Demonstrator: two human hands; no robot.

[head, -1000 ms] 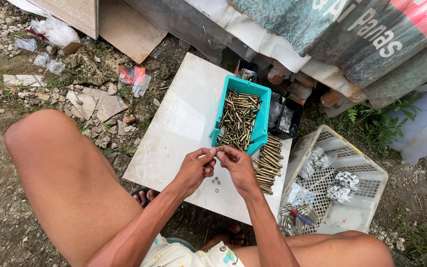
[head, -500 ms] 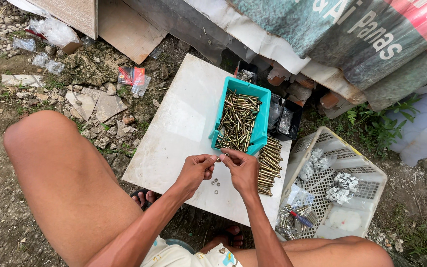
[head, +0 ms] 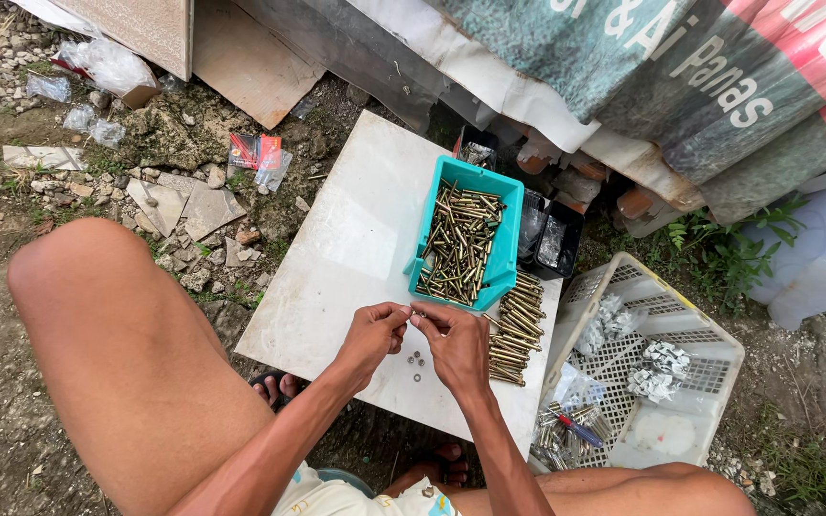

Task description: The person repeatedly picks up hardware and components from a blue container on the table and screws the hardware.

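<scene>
We hold our left hand (head: 371, 337) and right hand (head: 455, 344) close together, fingertips pinched and nearly meeting, forearms stretched forward between our bare knees.

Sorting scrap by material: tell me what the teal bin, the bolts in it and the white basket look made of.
Teal bin: plastic by its look, smooth, evenly coloured walls. Bolts: metal, probably brass-plated or yellow-zinc steel, shiny golden sheen. White basket: plastic, moulded lattice walls, dull and grimy.

bare dirt ground (head: 11, 420) strewn with stones and broken tile pieces (head: 179, 205) lies left of a white slab table (head: 346, 248). beyond the table lean wooden boards (head: 241, 57) and a faded tarp (head: 642, 67); daylight falls evenly.
</scene>
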